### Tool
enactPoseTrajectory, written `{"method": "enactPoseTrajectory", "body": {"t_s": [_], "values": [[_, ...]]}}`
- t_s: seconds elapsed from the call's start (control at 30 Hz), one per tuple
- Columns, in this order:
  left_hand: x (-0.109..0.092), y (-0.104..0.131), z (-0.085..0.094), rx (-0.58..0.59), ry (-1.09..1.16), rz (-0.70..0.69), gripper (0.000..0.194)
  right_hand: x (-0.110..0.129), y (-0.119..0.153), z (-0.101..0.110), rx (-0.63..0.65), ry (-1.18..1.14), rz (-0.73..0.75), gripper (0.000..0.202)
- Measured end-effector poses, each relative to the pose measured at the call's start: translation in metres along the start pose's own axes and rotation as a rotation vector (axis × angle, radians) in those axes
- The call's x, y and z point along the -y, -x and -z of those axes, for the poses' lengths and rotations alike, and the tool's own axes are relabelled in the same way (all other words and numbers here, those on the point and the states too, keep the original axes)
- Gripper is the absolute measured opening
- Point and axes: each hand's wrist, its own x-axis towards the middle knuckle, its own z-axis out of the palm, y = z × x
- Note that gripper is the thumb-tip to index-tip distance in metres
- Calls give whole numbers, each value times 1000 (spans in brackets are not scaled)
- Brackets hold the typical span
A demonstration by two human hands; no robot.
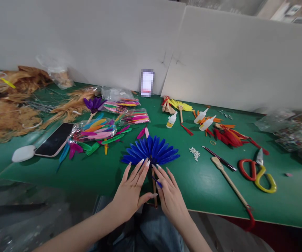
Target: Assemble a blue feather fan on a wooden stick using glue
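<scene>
A blue feather fan (153, 148) lies spread on the green table with its wooden handle (155, 192) toward me. My left hand (131, 189) rests flat at the lower left of the feathers, fingers stretched out and thumb reaching across the handle. On the other side, my right hand (169, 190) has its fingers extended onto the feathers' base. A small blue feather piece (159, 184) shows by the right thumb; whether it is pinched cannot be told. Just beyond the fan lies a pink-and-magenta feather (147, 132). The fan's centre is partly hidden by my fingertips.
White beads (194, 154), a pen (219, 158), a bare wooden handle (231, 182) and scissors (259, 171) lie at right. Glue bottles (171, 120) stand behind. Bagged feathers (95, 129), a phone (54, 140) and a white case (23, 154) are left.
</scene>
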Motion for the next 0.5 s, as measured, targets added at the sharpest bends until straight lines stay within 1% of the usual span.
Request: {"method": "enactPoseTrajectory", "body": {"t_s": [0.23,0.5], "values": [[2,-3,0,1,10,2,79,0,-1,0,-11,-12,-16,26],[-4,8,5,-9,34,29,80,0,0,0,-9,11,-25,24]]}}
